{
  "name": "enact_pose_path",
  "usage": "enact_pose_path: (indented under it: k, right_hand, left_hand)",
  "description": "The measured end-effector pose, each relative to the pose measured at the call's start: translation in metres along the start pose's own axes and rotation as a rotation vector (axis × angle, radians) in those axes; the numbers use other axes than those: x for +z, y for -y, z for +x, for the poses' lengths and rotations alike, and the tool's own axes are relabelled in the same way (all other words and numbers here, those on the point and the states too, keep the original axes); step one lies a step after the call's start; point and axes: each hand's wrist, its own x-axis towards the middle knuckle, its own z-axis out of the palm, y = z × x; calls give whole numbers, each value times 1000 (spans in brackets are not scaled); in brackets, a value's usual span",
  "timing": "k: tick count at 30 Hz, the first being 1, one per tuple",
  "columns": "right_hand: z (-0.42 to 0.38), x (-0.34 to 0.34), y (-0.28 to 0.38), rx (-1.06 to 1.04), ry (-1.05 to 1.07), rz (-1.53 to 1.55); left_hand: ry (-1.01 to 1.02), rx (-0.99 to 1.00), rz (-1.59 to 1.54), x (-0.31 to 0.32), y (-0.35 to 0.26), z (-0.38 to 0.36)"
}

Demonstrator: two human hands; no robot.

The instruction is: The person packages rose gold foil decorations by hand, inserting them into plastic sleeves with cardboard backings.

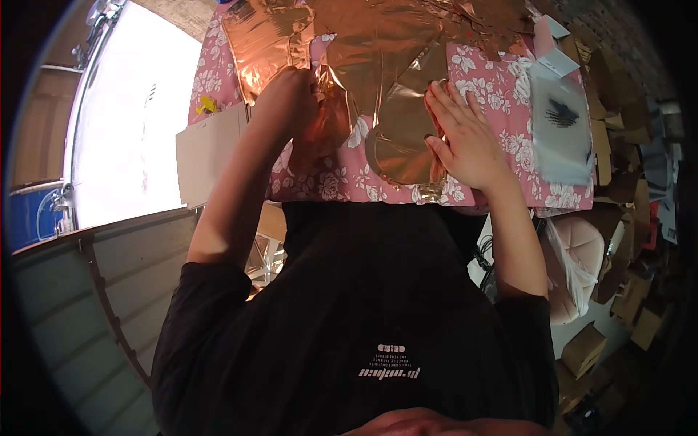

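Shiny copper-coloured foil sheets [352, 43] lie over a pink flowered tablecloth [327, 178]. My left hand [289, 98] is closed at the lower edge of a foil piece [265, 40] at the upper left; its fingertips are hidden, so what it grips cannot be made out. My right hand [465, 134] lies flat with its fingers spread, touching the right edge of a rounded foil piece [403, 138]. Crumpled, darker foil [327, 123] sits between my two hands.
A beige cardboard piece [211, 156] and a small yellow item [206, 105] are at the left. On the right are a white box [556, 45] and a translucent plastic bag [560, 145] with something dark. Cardboard boxes [584, 349] and a pinkish seat [576, 265] stand beyond the table.
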Motion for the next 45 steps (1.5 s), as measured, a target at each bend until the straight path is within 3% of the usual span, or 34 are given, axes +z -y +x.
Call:
enact_pose_path:
  k: [11,14,16,20,23,25,31,32,36,39,41,42,43,45]
  right_hand:
    - [0,1,-1,-5,1,-23]
    - [0,1,-1,-1,3,-20]
    - [0,0,0,-15,-15,-27]
    - [0,2,0,-13,-30,-24]
    - [0,0,0,14,13,-10]
    - [0,0,0,5,10,1]
    - [-1,1,-1,-12,-18,-27]
    - [-1,1,-1,-11,-19,-26]
    - [-1,1,-1,-14,-27,-23]
    - [-1,1,-1,-8,-19,-9]
    - [-1,-1,1,1,-3,5]
    - [0,-2,2,7,1,5]
    - [0,-3,2,13,6,5]
    - [0,0,1,3,-13,12]
  left_hand:
    - [-168,10,33,-1,-16,-8]
    - [-129,26,97,6,-6,0]
    - [80,-96,76,-1,-3,10]
    - [211,-62,40,-15,-14,14]
    - [96,-71,-57,-9,-15,10]
    - [-129,30,-61,-7,-14,7]
    - [81,-27,-166,-45,-32,14]
    - [-2,-43,-382,-42,-34,10]
    - [-98,-22,-500,-43,-38,21]
    - [26,46,-456,-36,-40,37]
    - [-47,530,-156,-6,-34,54]
    - [114,159,-399,-15,-73,47]
    - [114,156,-402,-27,-99,41]
    - [348,88,-425,-42,-130,34]
